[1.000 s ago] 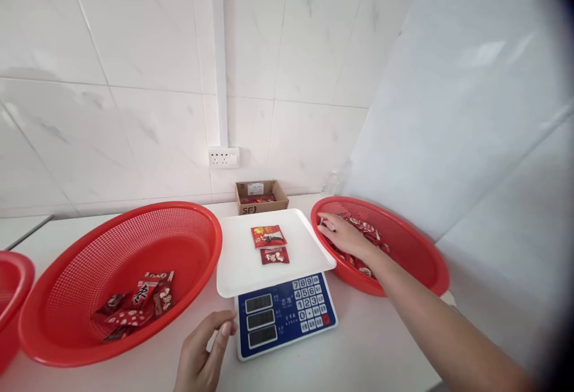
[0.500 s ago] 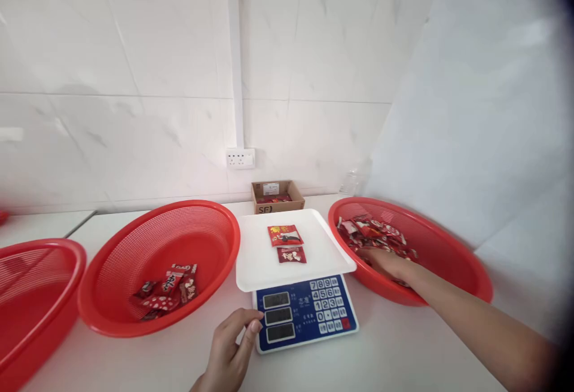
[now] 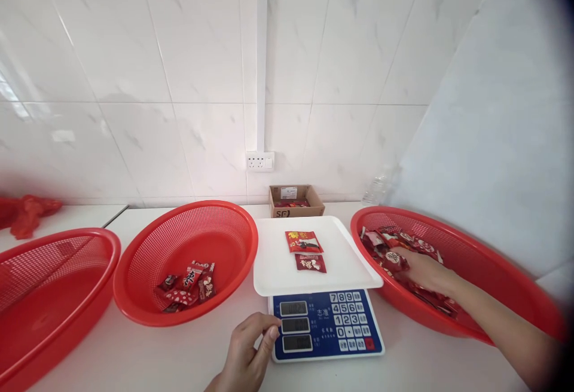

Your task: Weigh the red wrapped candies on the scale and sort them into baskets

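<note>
My right hand (image 3: pixel 424 269) is inside the right red basket (image 3: pixel 506 293), its fingers closed on a small red candy packet (image 3: pixel 396 260) above many similar packets. By the left edge of the digital scale (image 3: pixel 329 326), my left hand (image 3: pixel 251 344) is curled, thumb and forefinger close together, with nothing visible in it. On the scale's white tray (image 3: pixel 278 266) lie two packets: a bright red and yellow one (image 3: pixel 304 241) and, just in front, a darker red one (image 3: pixel 311 263). The scale's display shows faint digits.
To the left stand a round red basket (image 3: pixel 147 260) with several packets (image 3: pixel 191 284) and another red basket (image 3: pixel 54 296). A small cardboard box (image 3: pixel 296 201) with red packets sits behind the scale, near a clear plastic container (image 3: pixel 376 190). Red plastic (image 3: pixel 31 213) lies far left.
My right hand has risen among the packets, and a packet now shows at its fingers. The view has shifted left, so things appear further right. My left hand stays beside the scale.
</note>
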`<action>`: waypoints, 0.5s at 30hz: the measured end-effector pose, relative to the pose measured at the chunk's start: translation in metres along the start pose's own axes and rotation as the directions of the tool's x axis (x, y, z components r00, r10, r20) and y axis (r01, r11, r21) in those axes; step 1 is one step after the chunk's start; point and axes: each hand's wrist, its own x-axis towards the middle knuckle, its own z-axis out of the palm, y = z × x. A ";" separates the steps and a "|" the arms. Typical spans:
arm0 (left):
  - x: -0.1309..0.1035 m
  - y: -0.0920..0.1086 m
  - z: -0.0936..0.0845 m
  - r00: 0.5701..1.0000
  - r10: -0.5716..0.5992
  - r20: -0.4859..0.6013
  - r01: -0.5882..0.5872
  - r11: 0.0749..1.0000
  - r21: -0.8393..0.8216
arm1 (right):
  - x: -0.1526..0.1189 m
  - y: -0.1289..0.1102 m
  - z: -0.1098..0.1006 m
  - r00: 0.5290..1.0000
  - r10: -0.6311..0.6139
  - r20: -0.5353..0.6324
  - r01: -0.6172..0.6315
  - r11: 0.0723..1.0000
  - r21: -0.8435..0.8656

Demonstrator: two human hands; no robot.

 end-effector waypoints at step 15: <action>-0.006 -0.005 0.003 0.988 -0.152 -0.009 0.151 0.987 -0.062 | -0.006 -0.003 -0.021 0.999 0.040 -0.027 -0.038 0.998 0.051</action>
